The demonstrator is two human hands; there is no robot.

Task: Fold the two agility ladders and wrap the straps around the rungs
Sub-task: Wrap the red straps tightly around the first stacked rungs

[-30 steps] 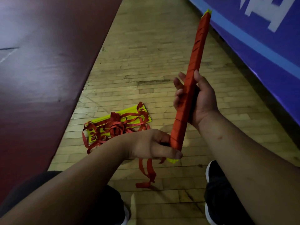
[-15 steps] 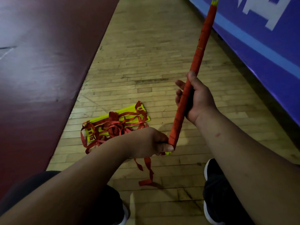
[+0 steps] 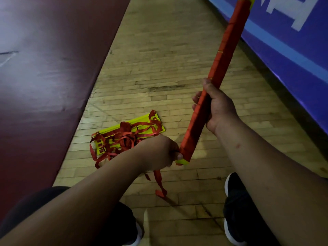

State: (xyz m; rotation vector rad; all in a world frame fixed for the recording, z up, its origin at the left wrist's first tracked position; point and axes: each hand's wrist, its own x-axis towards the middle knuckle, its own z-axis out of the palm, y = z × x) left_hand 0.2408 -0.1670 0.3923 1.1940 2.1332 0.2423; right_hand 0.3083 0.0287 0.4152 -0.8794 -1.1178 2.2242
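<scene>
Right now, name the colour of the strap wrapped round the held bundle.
The strap is red-orange; the head view shows it best.

Under me runs a worn, dimly lit hardwood floor (image 3: 159, 50). Left of it lies a glossy maroon surface (image 3: 44, 71); right of it, a blue board (image 3: 284, 55) with white lettering (image 3: 291, 13).

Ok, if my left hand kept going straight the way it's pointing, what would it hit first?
Most likely the lower end of the wrapped ladder, right beside your left hand; they look nearly touching, though depth is hard to judge.
</scene>
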